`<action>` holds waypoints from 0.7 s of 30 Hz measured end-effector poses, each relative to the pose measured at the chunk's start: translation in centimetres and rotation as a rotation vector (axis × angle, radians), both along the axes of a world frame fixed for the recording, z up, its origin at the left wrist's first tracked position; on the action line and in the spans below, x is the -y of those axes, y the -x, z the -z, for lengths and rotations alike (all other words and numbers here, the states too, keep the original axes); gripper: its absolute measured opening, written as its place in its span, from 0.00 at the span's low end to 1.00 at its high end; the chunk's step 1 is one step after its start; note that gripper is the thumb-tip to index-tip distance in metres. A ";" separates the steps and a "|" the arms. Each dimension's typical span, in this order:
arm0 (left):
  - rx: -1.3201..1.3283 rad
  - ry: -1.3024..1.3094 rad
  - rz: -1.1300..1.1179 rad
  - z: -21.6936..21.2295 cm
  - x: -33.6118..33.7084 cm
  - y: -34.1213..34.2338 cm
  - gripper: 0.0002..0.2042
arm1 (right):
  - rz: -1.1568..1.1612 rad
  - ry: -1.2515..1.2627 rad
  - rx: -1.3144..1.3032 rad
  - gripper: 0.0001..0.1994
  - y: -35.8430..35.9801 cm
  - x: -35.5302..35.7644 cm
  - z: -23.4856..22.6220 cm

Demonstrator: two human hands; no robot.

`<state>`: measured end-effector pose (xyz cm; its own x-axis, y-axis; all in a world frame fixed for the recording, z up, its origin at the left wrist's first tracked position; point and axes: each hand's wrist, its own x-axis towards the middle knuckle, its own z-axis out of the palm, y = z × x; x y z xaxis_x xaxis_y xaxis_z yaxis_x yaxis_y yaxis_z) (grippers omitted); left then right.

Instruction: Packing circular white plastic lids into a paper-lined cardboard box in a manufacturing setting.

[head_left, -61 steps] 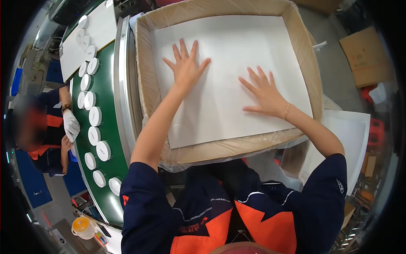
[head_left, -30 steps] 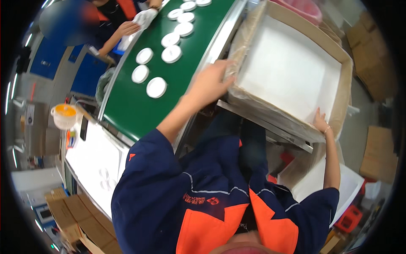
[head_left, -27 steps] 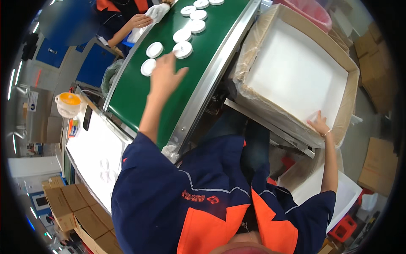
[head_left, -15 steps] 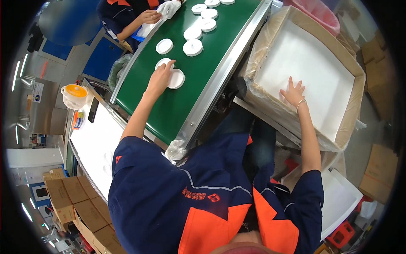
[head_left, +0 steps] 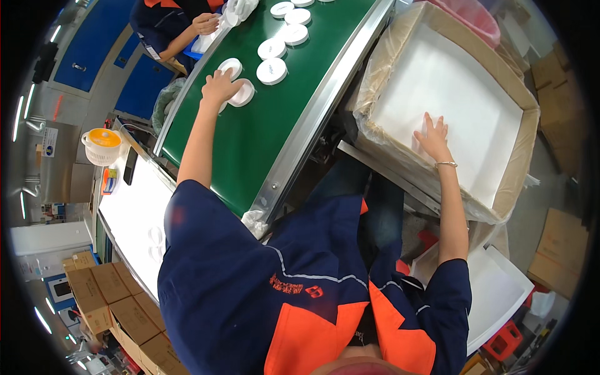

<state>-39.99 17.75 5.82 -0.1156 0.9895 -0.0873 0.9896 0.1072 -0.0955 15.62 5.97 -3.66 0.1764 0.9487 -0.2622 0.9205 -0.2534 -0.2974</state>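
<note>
White round lids point(head_left: 272, 71) lie on a green conveyor belt point(head_left: 269, 134), some of them dish-like with a raised rim. My left hand point(head_left: 219, 87) reaches over the belt's left side, its fingers spread over a cluster of these. At its fingertips sits one shallow lid point(head_left: 231, 66), and another lid point(head_left: 242, 93) lies against its right side. A third peeks out under the palm, mostly hidden. My right hand point(head_left: 433, 139), fingers apart, rests on the white sheet-like surface point(head_left: 462, 94) inside a large plastic-lined carton point(head_left: 522, 150). Nothing is in it.
Across the belt a co-worker's gloved hand point(head_left: 240, 9) and bare hand point(head_left: 205, 24) handle a white piece. A metal rail point(head_left: 294, 156) edges the belt. At left stands a white table point(head_left: 134, 219) with a yellow-lidded basket point(head_left: 102, 147). Brown cartons point(head_left: 115, 281) are stacked lower left.
My left hand has moved farther up the belt, and the lids around it now lie closer together. My right hand stays on the white surface. The view has shifted slightly.
</note>
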 end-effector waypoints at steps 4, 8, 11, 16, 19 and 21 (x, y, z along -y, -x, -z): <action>-0.018 0.173 -0.039 -0.8 -1.6 0.2 0.37 | 0.011 0.017 0.010 0.40 0.1 -0.1 0.0; -0.062 0.274 -0.024 -1.5 -2.1 -0.1 0.40 | 0.015 0.016 0.013 0.40 -0.2 -0.2 0.1; -0.148 0.273 0.033 -1.1 -2.5 0.5 0.40 | -0.006 0.009 0.025 0.39 -0.2 -0.3 0.2; -0.133 0.065 0.052 1.2 -0.1 0.1 0.35 | -0.004 -0.025 -0.019 0.38 -0.9 -0.3 1.0; -0.022 -0.143 0.107 2.5 2.0 1.0 0.26 | 0.008 -0.011 -0.029 0.37 -0.6 -0.3 0.6; 0.051 -0.372 0.182 3.2 3.1 1.2 0.16 | 0.010 -0.013 -0.031 0.37 -0.2 -0.3 0.1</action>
<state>-41.22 14.61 2.65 0.0591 0.9585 0.2789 0.9981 -0.0518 -0.0337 15.80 6.29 -3.75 0.1777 0.9503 -0.2558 0.9083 -0.2584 -0.3289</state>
